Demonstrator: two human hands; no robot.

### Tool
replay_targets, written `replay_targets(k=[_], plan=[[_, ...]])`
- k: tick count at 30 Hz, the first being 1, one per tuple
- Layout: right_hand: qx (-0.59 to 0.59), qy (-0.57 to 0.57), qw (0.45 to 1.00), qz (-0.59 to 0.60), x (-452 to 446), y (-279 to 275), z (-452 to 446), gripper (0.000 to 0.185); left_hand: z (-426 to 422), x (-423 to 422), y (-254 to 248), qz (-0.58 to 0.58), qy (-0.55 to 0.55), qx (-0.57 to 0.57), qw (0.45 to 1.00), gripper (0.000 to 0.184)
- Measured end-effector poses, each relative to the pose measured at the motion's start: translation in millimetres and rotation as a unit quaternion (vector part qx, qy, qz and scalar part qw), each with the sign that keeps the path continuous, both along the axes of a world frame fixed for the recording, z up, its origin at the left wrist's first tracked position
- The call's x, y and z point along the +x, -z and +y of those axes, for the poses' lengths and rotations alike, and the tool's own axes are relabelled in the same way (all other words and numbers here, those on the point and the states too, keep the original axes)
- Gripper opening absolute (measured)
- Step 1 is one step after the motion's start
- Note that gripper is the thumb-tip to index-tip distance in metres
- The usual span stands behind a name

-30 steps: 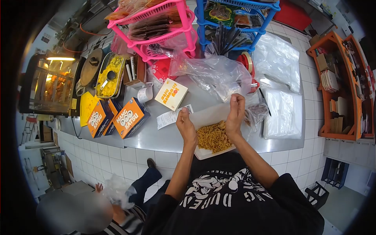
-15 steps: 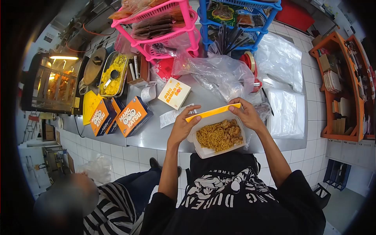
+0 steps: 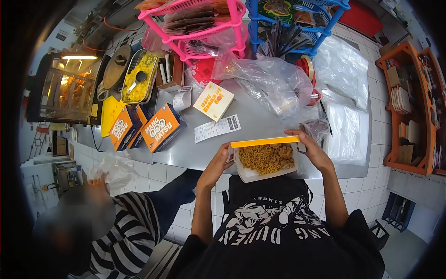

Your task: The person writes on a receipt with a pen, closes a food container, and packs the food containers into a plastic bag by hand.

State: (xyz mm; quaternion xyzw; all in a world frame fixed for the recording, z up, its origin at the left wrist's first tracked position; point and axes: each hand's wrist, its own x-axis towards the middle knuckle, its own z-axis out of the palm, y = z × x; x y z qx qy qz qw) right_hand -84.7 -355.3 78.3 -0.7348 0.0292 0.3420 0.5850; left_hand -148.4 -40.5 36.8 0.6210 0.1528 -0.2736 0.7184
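Observation:
A white takeaway food box [image 3: 258, 178] with a yellow-edged lid [image 3: 265, 141] sits at the table's front edge, close to my body. Noodles [image 3: 258, 160] fill its left side, and browned pieces that look like fried chicken [image 3: 284, 154] lie on the right. The lid stands partly raised along the far side. My left hand [image 3: 215, 167] closes on the box's left side, its thumb near the lid's corner. At the right corner, my right hand [image 3: 317, 154] grips the lid and side with bent fingers. A printed receipt [image 3: 216, 129] lies just beyond the box.
Orange-and-navy boxes [image 3: 160, 128] stand left, near a tray of yellow food [image 3: 144, 74] and a lit display warmer [image 3: 65, 88]. Pink [image 3: 239, 32] and blue [image 3: 253, 28] racks rise at the back. Plastic bags [image 3: 346, 135] lie right. A person in a striped shirt [image 3: 125, 228] is at lower left.
My hands have moved down and apart to the box's sides. The lid's yellow edge has lowered toward the food. The receipt is now fully uncovered, and the person at left holds up a clear bag.

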Motion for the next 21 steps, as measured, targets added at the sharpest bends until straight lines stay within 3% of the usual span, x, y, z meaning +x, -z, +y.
replay_targets(k=[2, 5, 8, 11, 14, 21], plan=[[0.018, 0.034, 0.999, 0.028, -4, 7, 0, 0.071, -5, 4, -13, 0.032, -0.005, 0.018, 0.999, 0.072], [0.04, 0.06, 0.997, 0.024, -9, 18, -5, 0.073, -8, 8, -16, -0.039, 0.05, 0.097, 0.993, 0.066], [0.055, -0.057, 0.988, -0.134, -13, 27, -16, 0.062, -11, 17, -28, -0.066, 0.114, 0.186, 0.974, 0.054], [-0.038, -0.017, 0.996, -0.085, -14, 16, -9, 0.054, -4, 11, -4, -0.048, 0.022, 0.072, 0.996, 0.045], [-0.035, 0.082, 0.989, -0.122, -20, 46, -12, 0.045, -9, 6, 6, -0.14, 0.022, 0.158, 0.977, 0.042], [-0.124, 0.077, 0.968, -0.206, -37, 60, -8, 0.04, -14, -7, 24, -0.144, -0.021, 0.171, 0.974, 0.05]])
